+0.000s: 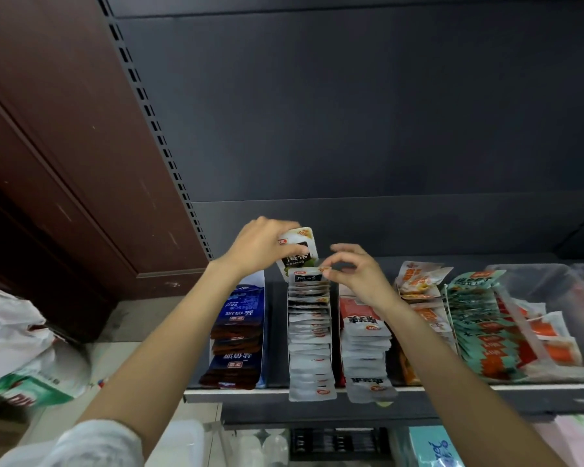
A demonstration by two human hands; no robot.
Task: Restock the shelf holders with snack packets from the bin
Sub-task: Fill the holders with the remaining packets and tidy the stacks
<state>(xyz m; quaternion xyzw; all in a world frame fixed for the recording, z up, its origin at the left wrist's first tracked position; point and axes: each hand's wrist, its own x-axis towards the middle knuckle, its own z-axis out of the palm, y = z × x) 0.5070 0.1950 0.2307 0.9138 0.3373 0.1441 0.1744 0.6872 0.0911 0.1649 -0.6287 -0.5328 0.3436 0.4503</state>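
Your left hand grips a white snack packet just above the back of the silver-packet row, your right hand pinching the rearmost packet there; release early and it could topple behind the row.

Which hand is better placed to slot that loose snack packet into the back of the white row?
Left. The left hand already holds the packet just above the row's back end, while the right hand pinches the rearmost packet there.
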